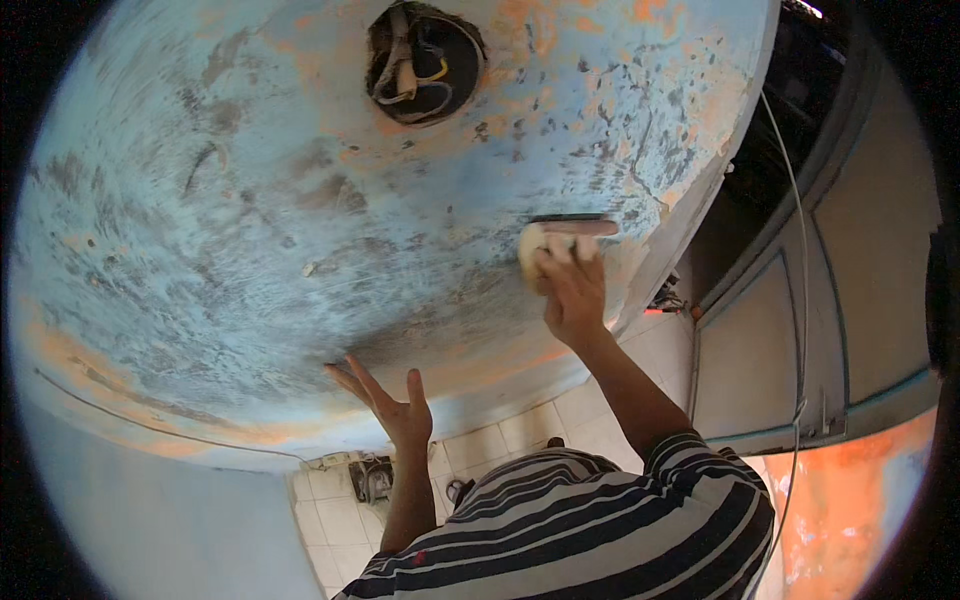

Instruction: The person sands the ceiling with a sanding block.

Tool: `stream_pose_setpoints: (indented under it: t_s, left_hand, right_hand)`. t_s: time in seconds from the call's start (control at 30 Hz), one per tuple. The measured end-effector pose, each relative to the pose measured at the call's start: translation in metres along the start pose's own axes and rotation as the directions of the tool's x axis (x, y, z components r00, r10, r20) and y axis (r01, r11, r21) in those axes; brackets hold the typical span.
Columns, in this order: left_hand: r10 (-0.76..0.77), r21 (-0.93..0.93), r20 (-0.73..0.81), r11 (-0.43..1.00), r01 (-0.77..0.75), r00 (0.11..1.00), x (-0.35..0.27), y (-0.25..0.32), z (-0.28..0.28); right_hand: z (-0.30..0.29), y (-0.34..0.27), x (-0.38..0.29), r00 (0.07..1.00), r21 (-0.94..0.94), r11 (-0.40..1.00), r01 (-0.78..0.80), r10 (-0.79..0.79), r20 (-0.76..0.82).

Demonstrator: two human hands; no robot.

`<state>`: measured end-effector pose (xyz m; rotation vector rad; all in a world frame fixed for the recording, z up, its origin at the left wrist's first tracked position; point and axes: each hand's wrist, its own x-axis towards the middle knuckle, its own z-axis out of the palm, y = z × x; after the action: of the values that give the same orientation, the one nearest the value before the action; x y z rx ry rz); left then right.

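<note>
Before me stands a wall (420, 187) with worn light-blue paint, dark scuffs and orange patches. My right hand (576, 292) grips a hand sander or float (574, 225) by its pale, rounded handle. The flat, dark-edged base of that tool lies against the wall or very near it, left of a jagged crack. My left hand (405, 412) is lower and to the left, fingers spread and holding nothing. Its fingertips reach the wall's lower part and appear to touch it.
A round hole (427, 90) in the wall holds loose wires. A thin cable (165, 427) runs along the wall's lower left. At right are a panelled door (757, 337) and a hanging cord (805, 300). A dark device (371, 480) sits on the tiled floor (480, 450).
</note>
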<state>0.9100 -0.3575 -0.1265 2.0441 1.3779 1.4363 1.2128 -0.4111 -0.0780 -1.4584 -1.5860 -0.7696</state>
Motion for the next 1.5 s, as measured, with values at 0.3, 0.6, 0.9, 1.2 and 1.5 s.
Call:
stream_pose_setpoints:
  t_s: [0.3,0.6,0.9,1.2,1.5]
  left_hand:
    - [-0.036,0.017,0.077,0.999,0.035,0.996,-0.014,0.022,0.013]
    - [0.000,0.028,-0.006,1.000,0.000,1.000,-0.017,0.005,0.002]
    - [-0.001,0.069,-0.147,0.998,0.011,0.989,0.026,-0.052,-0.083]
    - [-0.077,0.092,-0.179,0.991,0.094,0.981,0.062,-0.126,-0.159]
    - [0.065,0.094,-0.074,0.994,-0.058,0.995,0.063,-0.174,-0.181]
  right_hand:
    - [-0.002,0.004,-0.009,0.968,0.132,0.974,-0.182,0.201,-0.148]
    - [0.023,-0.016,-0.008,0.880,0.300,0.925,-0.232,0.331,-0.342]
    - [0.041,-0.085,0.037,0.938,0.190,0.971,-0.147,0.198,-0.286]
    - [0.092,-0.201,0.054,0.998,0.305,0.950,-0.061,0.061,0.009]
    - [0.133,-0.249,0.035,0.992,0.082,0.997,-0.013,0.023,-0.121]
